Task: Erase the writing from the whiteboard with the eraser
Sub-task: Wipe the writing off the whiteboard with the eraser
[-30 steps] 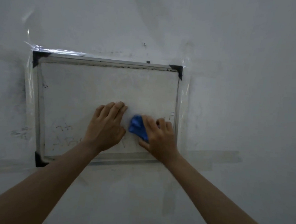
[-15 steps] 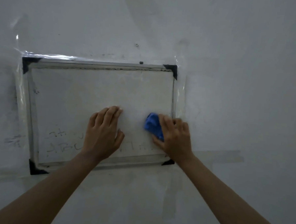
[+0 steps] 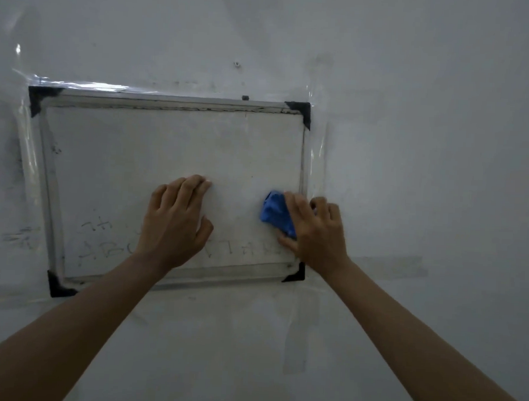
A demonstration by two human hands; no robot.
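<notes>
While both bare forearms reach up from the lower corners of the view, the left hand (image 3: 173, 220) lies flat on the whiteboard (image 3: 155, 164), fingers straight and close together, thumb spread to the right, holding nothing. It rests on the lower middle of the board and covers part of the writing (image 3: 108, 241).

To the right, the right hand (image 3: 315, 230) grips the eraser (image 3: 276, 213), a crumpled blue piece, with its fingers curled over it and its thumb below. The eraser is pressed against the board near the right edge of the frame (image 3: 303, 159), in the lower right part, just above the end of the writing. Two of the right hand's fingers reach past the frame onto the wall (image 3: 428, 147).

Faint grey writing runs along the lower part of the board, from the lower left to below the eraser; the letters are too pale to read with certainty. Above it the board's surface looks wiped but smudged.

Black corner pieces (image 3: 301, 112) show at all four corners of the metal frame. Clear tape (image 3: 70, 83) holds the board to the wall along its top and sides, catching a glare at the upper left. Pale strips of tape also lie on the wall right of and below the board, and a small screw (image 3: 236, 64) sits above it.
</notes>
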